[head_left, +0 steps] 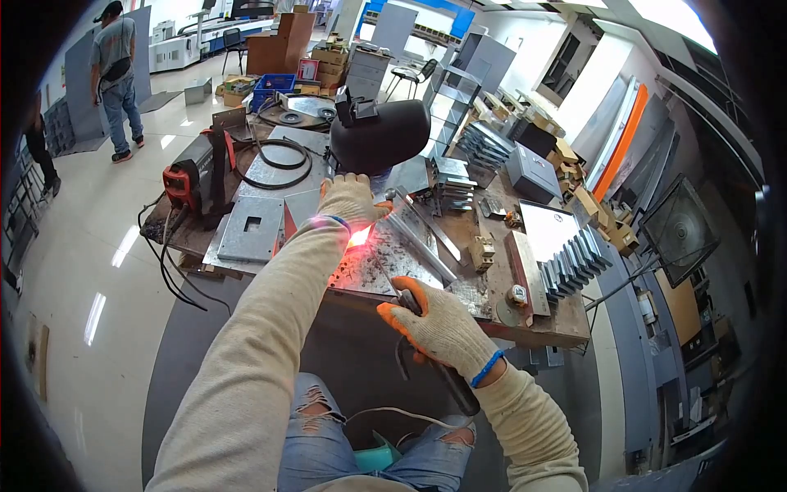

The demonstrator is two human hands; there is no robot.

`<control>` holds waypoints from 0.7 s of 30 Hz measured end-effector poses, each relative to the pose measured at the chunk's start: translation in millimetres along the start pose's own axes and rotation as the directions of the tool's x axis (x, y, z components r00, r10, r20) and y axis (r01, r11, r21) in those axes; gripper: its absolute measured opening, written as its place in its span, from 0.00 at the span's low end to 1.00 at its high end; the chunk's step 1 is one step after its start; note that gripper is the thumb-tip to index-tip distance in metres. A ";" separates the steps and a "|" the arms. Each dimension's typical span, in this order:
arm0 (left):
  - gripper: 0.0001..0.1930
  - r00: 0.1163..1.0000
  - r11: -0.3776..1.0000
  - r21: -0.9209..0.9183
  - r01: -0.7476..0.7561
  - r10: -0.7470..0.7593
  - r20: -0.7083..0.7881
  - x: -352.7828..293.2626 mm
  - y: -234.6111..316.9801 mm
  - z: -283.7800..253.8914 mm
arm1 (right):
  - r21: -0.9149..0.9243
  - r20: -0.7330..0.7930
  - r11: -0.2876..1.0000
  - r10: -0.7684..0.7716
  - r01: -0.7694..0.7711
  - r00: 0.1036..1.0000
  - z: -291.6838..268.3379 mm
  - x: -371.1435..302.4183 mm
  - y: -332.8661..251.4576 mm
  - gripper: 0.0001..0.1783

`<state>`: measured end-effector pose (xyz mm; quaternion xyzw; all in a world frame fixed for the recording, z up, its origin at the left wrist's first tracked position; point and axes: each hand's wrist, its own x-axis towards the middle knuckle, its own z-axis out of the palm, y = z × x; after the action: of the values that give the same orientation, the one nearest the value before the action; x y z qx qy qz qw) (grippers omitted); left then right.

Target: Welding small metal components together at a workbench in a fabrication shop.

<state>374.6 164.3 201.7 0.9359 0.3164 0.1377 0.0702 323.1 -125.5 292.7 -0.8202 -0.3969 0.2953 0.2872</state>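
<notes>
My right hand [443, 324], in a cream knit glove with orange-coated fingers, is closed round a black-handled welding tool [456, 389]. The tool slants down toward my knees, and a curved dark piece hangs below my fingers. My left hand [348, 202], gloved alike, reaches onto the metal-covered bench, its fingers forward and its thumb out to the side. Any grip under its palm is hidden. A black welding mask [381, 135] stands just beyond that hand. Beside my left wrist, red light glows on a sheet-metal plate [373, 266] scattered with dark bits.
A red and black machine [182, 185] with black cables [279, 168] is at the left. Metal bars [422, 238], stacked brackets [574, 262] and a tape measure [516, 296] lie to the right. A floor fan [680, 234] stands beyond the bench. A person [117, 78] walks at the far left.
</notes>
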 end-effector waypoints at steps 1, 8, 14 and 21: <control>0.40 1.000 1.000 0.001 0.005 -0.005 0.002 -0.8 1.2 -1.2 | 0.000 0.002 1.000 0.004 -0.004 1.000 -0.3 0.0 -0.2 0.33; 0.40 1.000 1.000 0.001 0.012 -0.012 0.010 -1.4 2.3 -3.4 | -0.017 -0.001 1.000 -0.005 0.005 1.000 2.0 3.4 4.2 0.34; 0.38 0.999 1.000 -0.016 0.015 -0.015 0.041 -2.4 1.3 -6.6 | 0.001 0.022 1.000 -0.004 0.004 1.000 3.5 4.6 -0.9 0.34; 0.39 0.999 0.987 -0.154 -0.046 0.046 -0.004 17.6 -5.2 28.8 | 0.031 -0.004 0.999 0.041 -0.041 0.999 4.3 7.2 5.4 0.33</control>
<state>393.7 177.9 176.9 0.9348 0.2829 0.1634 0.1393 326.3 -121.4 284.2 -0.8243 -0.3746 0.3056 0.2947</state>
